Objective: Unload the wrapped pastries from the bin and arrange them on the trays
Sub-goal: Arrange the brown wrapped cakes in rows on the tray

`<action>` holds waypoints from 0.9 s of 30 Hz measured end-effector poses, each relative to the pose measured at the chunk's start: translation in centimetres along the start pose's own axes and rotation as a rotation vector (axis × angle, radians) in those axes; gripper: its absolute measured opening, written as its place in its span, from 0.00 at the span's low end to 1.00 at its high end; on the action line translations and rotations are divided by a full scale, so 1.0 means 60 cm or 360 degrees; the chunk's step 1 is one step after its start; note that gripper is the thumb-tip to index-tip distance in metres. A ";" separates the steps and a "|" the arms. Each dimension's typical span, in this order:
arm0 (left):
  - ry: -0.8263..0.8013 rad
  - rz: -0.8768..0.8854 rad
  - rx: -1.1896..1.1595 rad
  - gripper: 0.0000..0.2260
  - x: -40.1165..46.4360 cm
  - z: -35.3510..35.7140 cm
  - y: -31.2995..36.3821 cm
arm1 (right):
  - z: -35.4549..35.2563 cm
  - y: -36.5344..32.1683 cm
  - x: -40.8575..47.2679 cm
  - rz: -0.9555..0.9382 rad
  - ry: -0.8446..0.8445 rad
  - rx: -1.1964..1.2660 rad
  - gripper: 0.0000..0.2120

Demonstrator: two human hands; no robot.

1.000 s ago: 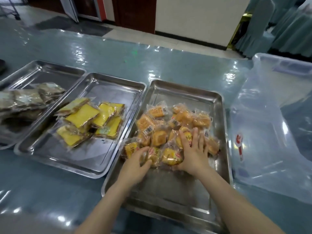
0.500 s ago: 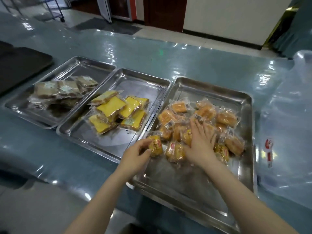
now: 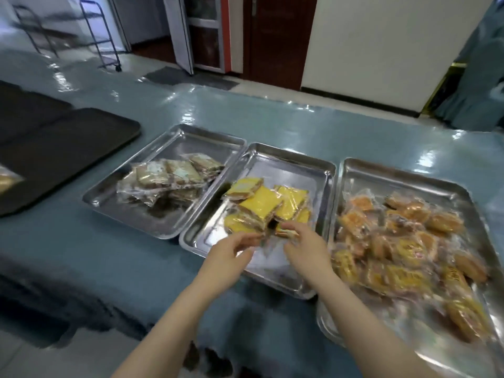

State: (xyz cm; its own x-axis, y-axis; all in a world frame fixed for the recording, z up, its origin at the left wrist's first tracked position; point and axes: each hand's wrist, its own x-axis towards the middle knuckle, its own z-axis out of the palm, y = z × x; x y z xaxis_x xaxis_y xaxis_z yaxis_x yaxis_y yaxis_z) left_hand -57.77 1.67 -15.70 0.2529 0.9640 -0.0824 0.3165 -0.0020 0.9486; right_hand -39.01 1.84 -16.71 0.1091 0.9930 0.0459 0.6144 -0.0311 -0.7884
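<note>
Head: yellow pastries (image 3: 263,207) (wrapped) at fingertips (image 3: 252,238)

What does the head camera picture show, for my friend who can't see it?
Two hands, the left hand and right hand, reach into the middle metal tray and touch wrapped yellow pastries. The tray to its left holds brown pastries, and the tray to its right holds orange ones.

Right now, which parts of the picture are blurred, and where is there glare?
Head view: motion blur smears the orange pastries and both hands, left and right; what the fingers hold is unclear. Glare lies on the wet-looking table and the middle tray. Wide-angle bending curves the right tray.
</note>
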 end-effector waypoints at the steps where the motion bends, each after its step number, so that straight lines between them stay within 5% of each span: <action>1: 0.0008 -0.0004 0.0011 0.13 -0.002 -0.039 -0.007 | 0.029 -0.021 0.004 -0.0001 -0.0012 0.0073 0.19; 8: 0.0158 -0.0070 0.0022 0.12 0.008 -0.236 -0.041 | 0.163 -0.103 0.037 0.0145 -0.0054 0.0225 0.20; 20: 0.0208 -0.0276 0.0040 0.13 0.167 -0.383 -0.128 | 0.295 -0.140 0.200 0.0328 -0.0046 0.0437 0.17; 27: 0.0312 -0.0213 -0.0042 0.14 0.314 -0.460 -0.152 | 0.342 -0.171 0.362 0.0225 -0.0085 0.0162 0.14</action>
State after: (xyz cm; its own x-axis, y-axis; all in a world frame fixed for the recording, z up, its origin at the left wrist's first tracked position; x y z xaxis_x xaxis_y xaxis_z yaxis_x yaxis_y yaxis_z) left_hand -81.11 27.19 -17.51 0.0271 0.9884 -0.1496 0.3104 0.1340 0.9411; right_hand -59.01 26.05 -20.22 0.1455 0.9843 -0.1000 0.5134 -0.1615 -0.8428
